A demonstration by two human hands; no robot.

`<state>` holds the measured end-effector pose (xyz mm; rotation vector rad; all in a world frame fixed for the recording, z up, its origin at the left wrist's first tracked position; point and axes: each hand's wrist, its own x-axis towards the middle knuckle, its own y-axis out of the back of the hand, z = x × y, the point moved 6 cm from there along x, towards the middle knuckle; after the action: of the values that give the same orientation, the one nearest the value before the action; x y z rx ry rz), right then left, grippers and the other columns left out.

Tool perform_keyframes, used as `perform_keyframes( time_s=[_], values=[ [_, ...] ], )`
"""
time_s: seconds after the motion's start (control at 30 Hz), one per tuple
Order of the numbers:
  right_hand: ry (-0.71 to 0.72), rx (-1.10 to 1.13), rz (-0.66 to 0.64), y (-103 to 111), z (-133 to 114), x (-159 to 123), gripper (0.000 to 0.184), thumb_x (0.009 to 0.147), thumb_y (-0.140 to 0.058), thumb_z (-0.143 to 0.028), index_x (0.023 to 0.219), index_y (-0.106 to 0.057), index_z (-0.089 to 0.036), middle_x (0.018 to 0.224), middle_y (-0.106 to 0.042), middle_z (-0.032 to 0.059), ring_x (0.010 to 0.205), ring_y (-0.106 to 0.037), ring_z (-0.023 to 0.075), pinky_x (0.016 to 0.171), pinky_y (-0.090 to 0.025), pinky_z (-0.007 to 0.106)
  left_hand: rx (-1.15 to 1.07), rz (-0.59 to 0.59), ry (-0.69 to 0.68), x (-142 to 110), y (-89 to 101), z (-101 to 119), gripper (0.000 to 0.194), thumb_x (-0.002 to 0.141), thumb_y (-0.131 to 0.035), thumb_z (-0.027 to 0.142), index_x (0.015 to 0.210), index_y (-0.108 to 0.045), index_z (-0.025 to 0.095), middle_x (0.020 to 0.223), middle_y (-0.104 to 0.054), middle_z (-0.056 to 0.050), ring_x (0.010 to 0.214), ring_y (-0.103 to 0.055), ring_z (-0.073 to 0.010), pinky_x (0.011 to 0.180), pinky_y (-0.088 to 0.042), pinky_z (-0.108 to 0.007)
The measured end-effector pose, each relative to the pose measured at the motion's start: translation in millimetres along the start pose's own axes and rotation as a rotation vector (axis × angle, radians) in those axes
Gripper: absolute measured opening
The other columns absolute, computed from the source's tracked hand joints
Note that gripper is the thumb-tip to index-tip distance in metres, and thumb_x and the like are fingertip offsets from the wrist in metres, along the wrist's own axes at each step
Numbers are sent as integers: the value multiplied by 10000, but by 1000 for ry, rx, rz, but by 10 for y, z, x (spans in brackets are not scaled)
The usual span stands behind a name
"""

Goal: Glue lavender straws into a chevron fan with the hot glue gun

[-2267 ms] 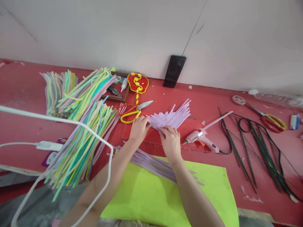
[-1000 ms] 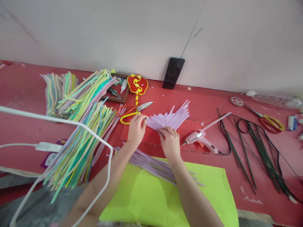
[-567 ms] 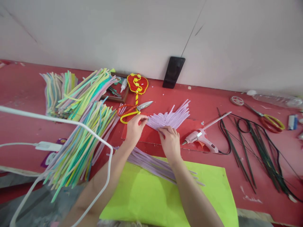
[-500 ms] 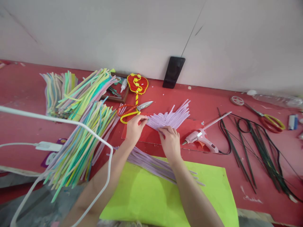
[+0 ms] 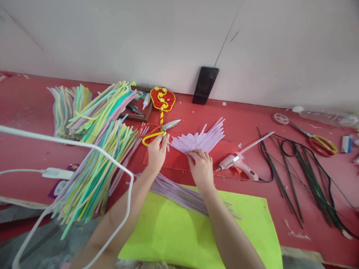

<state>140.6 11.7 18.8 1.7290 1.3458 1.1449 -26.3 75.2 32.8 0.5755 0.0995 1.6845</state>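
A fan-shaped piece of lilac pipe cleaners lies on a red card. My right hand rests at the fan's near tip, its curled fingers pinching and pressing the stems there. My left hand is just left of the fan, apart from it. Its fingers stretch forward and lie on the yellow handle of the red-and-yellow scissors; no grip shows. Loose lilac stems lie under both forearms.
A pink glue gun lies right of the card, dark green wires and other scissors beyond. Heaped coloured pipe cleaners and a white cable fill the left. A green foam sheet lies near me; a phone leans on the wall.
My left hand has left the fan's left edge and moved left onto the scissors' handle. My right hand has stayed on the fan's tip.
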Motion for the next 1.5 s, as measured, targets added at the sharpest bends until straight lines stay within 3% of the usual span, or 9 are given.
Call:
perform_keyframes(
  time_s=[0.13, 0.2, 0.33, 0.47, 0.6, 0.7, 0.8, 1.03, 1.5],
  values=[
    [-2, 3, -4, -4, 4, 0, 226, 901, -496, -190, 1010, -691, -223, 1027, -657, 51, 919, -536, 206, 774, -352, 341, -15, 15, -127, 13, -21, 58, 35, 835, -598, 186, 810, -577, 199, 756, -639, 11, 737, -619, -129, 737, -480, -255],
    [0, 7, -6, -4, 4, 0, 234, 904, -486, -191, 1013, -690, -220, 1026, -653, 57, 920, -533, 207, 777, -354, 342, 9, 7, -198, 11, -40, 91, 75, 798, -642, 171, 844, -590, 200, 846, -650, -10, 827, -620, -150, 794, -482, -286],
    [-2, 7, -12, -8, 7, 1, 253, 910, -464, -200, 1019, -691, -222, 1026, -643, 70, 920, -528, 210, 776, -360, 347, 55, 15, -141, 2, -24, 63, 104, 802, -654, 202, 732, -576, 199, 708, -648, 13, 722, -621, -147, 741, -482, -282],
    [-1, 11, -10, 0, -1, -1, 254, 908, -464, -194, 1022, -690, -221, 1027, -641, 70, 925, -531, 208, 777, -368, 348, 52, -6, -71, -6, -23, 33, 198, 912, -500, 247, 730, -564, 201, 632, -649, 14, 675, -634, -140, 731, -492, -273],
    [-5, 16, -14, 15, -16, 0, 247, 896, -482, -175, 1026, -687, -218, 1031, -647, 64, 934, -533, 210, 780, -367, 349, 214, -76, -168, -8, -145, 20, 220, 919, -443, 207, 1100, -562, 172, 1087, -671, -97, 1055, -612, -201, 946, -456, -368],
    [-4, 23, -19, 23, -24, 2, 250, 893, -478, -167, 1023, -685, -223, 1027, -652, 64, 933, -532, 215, 778, -359, 351, 414, -222, -188, -49, -329, -66, 428, 911, -454, 263, 1319, -416, 138, 1365, -505, -167, 1303, -438, -257, 1098, -312, -474],
    [0, 27, -18, 28, -28, 1, 253, 893, -475, -164, 1028, -680, -225, 1024, -652, 65, 928, -531, 212, 777, -356, 348, 576, -299, -181, -124, -441, -104, 624, 906, -451, 382, 1430, -253, 107, 1509, -284, -199, 1414, -247, -286, 1150, -181, -528],
    [-9, 5, -23, 27, -32, -1, 236, 885, -509, -162, 1036, -681, -218, 1041, -655, 51, 920, -530, 213, 786, -351, 342, 778, -458, -185, -242, -589, -54, 576, 953, -294, 326, 1449, -243, 37, 1531, -234, -177, 1434, -184, -250, 1182, -119, -475],
    [5, -2, -13, 17, -33, -7, 231, 881, -502, -154, 1018, -678, -216, 1031, -653, 53, 919, -526, 211, 785, -350, 342, 793, -438, -133, -216, -616, -113, 586, 929, -345, 323, 1446, -279, 54, 1521, -261, -162, 1425, -221, -253, 1179, -150, -468]
  ],
)
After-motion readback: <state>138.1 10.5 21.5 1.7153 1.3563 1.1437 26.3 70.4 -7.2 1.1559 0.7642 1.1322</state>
